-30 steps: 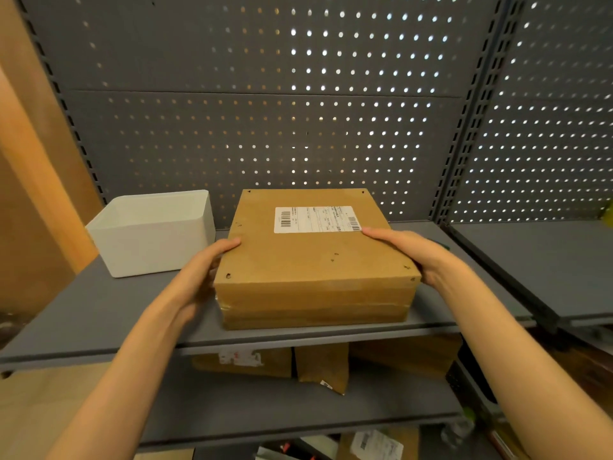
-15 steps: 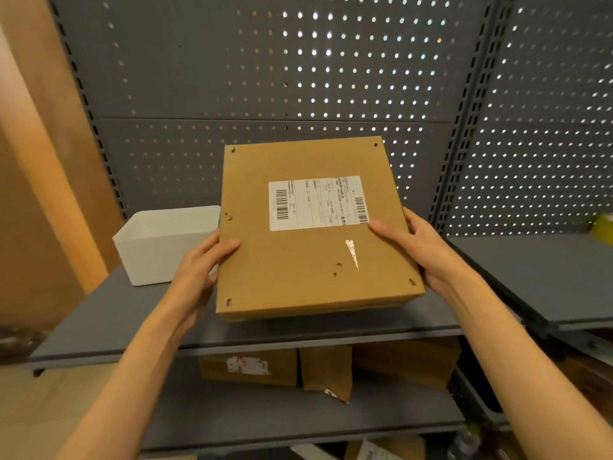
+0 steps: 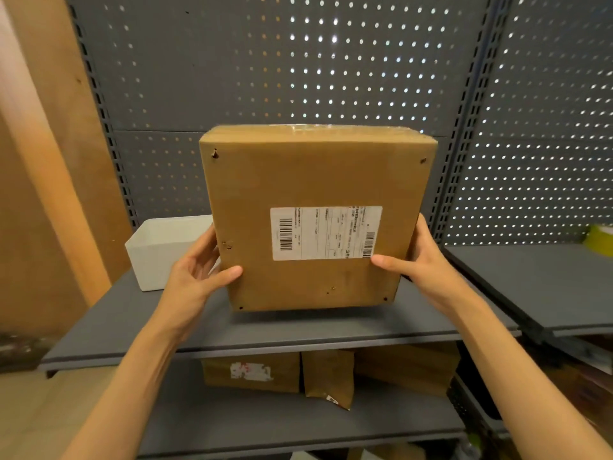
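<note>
Left grip (image 3: 195, 277) and right grip (image 3: 423, 263) clasp the cardboard box (image 3: 298, 180), seemingly off the shelf (image 3: 292, 328).

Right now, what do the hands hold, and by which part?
The box: the left hand grips its lower left edge, the right hand its lower right edge, thumbs on the labelled face.

Dim, warm indoor light. Backlight sparkles through the pegboard (image 3: 331, 94) holes at upper centre and right. The box (image 3: 308, 180) throws a soft shadow on the shelf (image 3: 132, 320). The left edge blurs; straight lines bow near the corners.
</note>
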Tool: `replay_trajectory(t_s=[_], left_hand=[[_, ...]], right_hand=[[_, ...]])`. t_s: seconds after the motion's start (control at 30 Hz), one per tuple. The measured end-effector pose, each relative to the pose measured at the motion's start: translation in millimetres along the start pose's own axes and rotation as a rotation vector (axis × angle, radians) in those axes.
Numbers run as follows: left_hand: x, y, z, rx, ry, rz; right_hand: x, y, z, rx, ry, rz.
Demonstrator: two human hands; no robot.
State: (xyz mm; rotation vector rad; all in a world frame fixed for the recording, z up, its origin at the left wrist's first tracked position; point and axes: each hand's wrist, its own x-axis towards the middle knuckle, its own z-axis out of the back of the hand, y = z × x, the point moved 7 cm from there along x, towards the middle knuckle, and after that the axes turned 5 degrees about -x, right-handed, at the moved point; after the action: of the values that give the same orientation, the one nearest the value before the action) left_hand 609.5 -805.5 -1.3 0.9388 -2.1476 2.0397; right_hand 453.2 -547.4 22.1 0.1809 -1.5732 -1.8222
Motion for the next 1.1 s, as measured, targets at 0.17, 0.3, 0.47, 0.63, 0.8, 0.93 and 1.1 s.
replay_trajectory(t_s=[0.17,0.3,0.47,0.63,0.8,0.93,1.1], left_hand=[[-3.7,2.3,2.2,0.019,-0.085,-0.042],[-7.8,5.4,3.9,0.008,-0.142,-0.057],[-7.5,13.2,8.6,-0.101,-0.172,-0.017],[-2.7,27.1,19.6,-0.267,-0.184,0.015],[-0.9,33.4,25.3,-0.357,-0.223,0.005],[-3.0,27.9,24.4,-0.294,-0.188,0.023],[-4.0,-0.2,11.1,-0.055,-0.137,-0.047]], right_hand=[[-5.6,2.0,-0.1,-0.023,-0.013,0.045],[-8.2,2.3,4.0,-0.021,-0.037,0.053],[-11.2,13.0,1.8,-0.060,-0.088,0.106],[-14.4,35.5,-9.8,-0.149,-0.111,0.240],[-17.4,50.5,-18.5,-0.214,-0.146,0.319],[-15.4,50.4,-13.9,-0.228,-0.133,0.306],[-10.6,28.9,2.0,-0.062,-0.139,0.183]])
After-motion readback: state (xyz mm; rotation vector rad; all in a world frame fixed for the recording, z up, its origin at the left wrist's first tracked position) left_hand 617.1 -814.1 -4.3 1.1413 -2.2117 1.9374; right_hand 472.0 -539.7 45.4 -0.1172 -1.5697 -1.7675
